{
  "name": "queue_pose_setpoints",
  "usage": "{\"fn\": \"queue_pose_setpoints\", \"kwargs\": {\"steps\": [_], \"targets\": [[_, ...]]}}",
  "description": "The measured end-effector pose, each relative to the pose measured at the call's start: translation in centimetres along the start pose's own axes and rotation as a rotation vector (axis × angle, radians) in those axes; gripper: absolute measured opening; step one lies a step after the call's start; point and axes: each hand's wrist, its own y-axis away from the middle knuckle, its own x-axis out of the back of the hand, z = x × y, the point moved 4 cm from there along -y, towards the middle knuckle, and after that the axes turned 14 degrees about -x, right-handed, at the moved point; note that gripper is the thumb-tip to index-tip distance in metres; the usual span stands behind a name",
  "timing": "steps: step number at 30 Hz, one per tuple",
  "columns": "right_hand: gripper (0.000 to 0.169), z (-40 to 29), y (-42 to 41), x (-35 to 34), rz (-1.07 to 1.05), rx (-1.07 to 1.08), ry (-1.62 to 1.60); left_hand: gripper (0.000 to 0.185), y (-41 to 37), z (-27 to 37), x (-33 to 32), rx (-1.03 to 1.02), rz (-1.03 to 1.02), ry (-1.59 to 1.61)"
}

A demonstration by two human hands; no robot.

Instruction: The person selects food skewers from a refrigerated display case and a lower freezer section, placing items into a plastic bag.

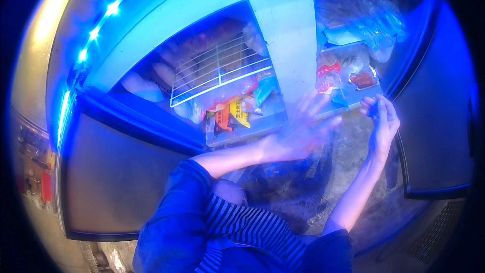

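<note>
My left hand (308, 131), blurred by motion, reaches across the front of an open two-door cabinet with its fingers spread and nothing in them. My right hand (380, 125) is raised near the right compartment's lower front edge; its fingers are loosely bent and I see nothing held. Nearest to it inside is a clear tray of reddish-brown food (363, 79). Beside that tray lie a red and white packet (329, 72) and a blue-green piece of wrapping (340, 98). In the left compartment, an orange and black packet (223, 119) and a yellow packet (239, 112) sit at the front.
A white wire shelf (219, 70) sits tilted in the left compartment among bagged goods. Clear plastic bags (363, 19) fill the upper right compartment. The left door (113, 185) and right door (435, 121) stand open on either side. A pale post (290, 41) divides the compartments.
</note>
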Motion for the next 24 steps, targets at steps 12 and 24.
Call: {"fn": "queue_pose_setpoints", "kwargs": {"steps": [12, 24], "targets": [[0.024, -0.1, 0.8, -0.6, -0.024, -0.032, 0.006, 0.063, 3.9, -10.4, 12.1, 0.331, -0.027, -0.437], [0.024, 1.8, 0.8, -2.6, -0.065, -0.137, 0.085, 0.06, 4.7, -29.4, 15.7, 1.004, -0.319, -0.351]]}}
